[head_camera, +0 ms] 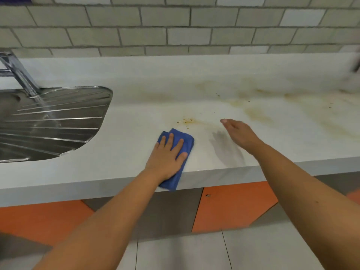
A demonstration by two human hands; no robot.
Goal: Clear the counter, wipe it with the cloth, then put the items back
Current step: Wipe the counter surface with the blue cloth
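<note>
A folded blue cloth (186,140) lies on the white counter (136,114) near its front edge, one end hanging over the edge. My left hand (167,155) presses flat on the cloth with straight fingers. My right hand (238,133) hovers just above the counter to the right of the cloth, fingers straight, holding nothing. Brown crumbs and a yellowish stain (186,120) sit just beyond the cloth. More yellow-brown stains (259,114) spread over the right part of the counter.
A steel sink drainer (58,121) is set into the counter at the left, with a tap (21,75) running water onto it. A tiled wall (175,26) backs the counter. Orange cabinet fronts (233,207) stand below. A blurred object (354,75) shows at the far right edge.
</note>
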